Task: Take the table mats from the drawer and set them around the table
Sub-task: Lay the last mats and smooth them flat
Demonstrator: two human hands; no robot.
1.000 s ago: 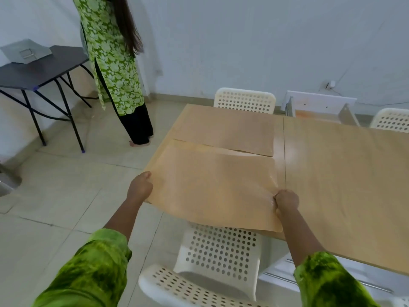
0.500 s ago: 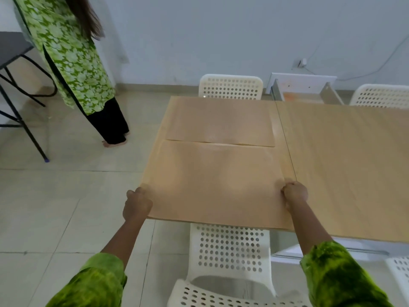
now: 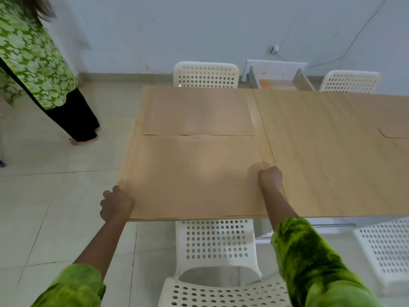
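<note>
Gripping near mat at left edge with curled left hand, right edge with curled right hand — flat on table, meeting far mat.

1. The near mat I hold looks thin and matt, with a fine woven-like texture.
2. The table is smooth pale wood grain with a faint sheen.
3. The chairs are white perforated plastic.
4. The floor is glossy tile.
5. My sleeves are green cloth.
</note>
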